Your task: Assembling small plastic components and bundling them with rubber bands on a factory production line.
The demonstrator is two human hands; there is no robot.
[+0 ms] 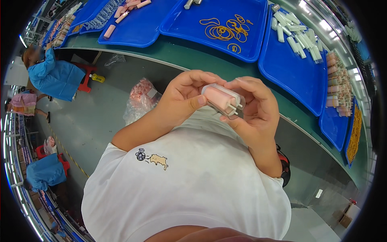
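Above the table's near edge, in front of my chest, both hands are around a small bundle of pink and whitish tubes point(218, 98) with thin white stems sticking out at its lower right end. Clear plastic shows along the bundle's side. My left hand point(181, 97) is closed on its left end, thumb on top. Fingers of my right hand point(260, 109) curl round the right side, with the thumb below the stems. Beyond them, loose yellow rubber bands point(219, 32) lie in a blue tray point(181, 26).
On the green table point(177, 52), a right-hand blue tray point(290, 82) holds white tubes point(300, 36). Stacked pink bundles point(336, 84) and a heap of rubber bands point(354, 133) lie farther right. Pink pieces point(123, 14) sit far left. A plastic bag point(141, 97) is below; co-workers point(52, 72) are left.
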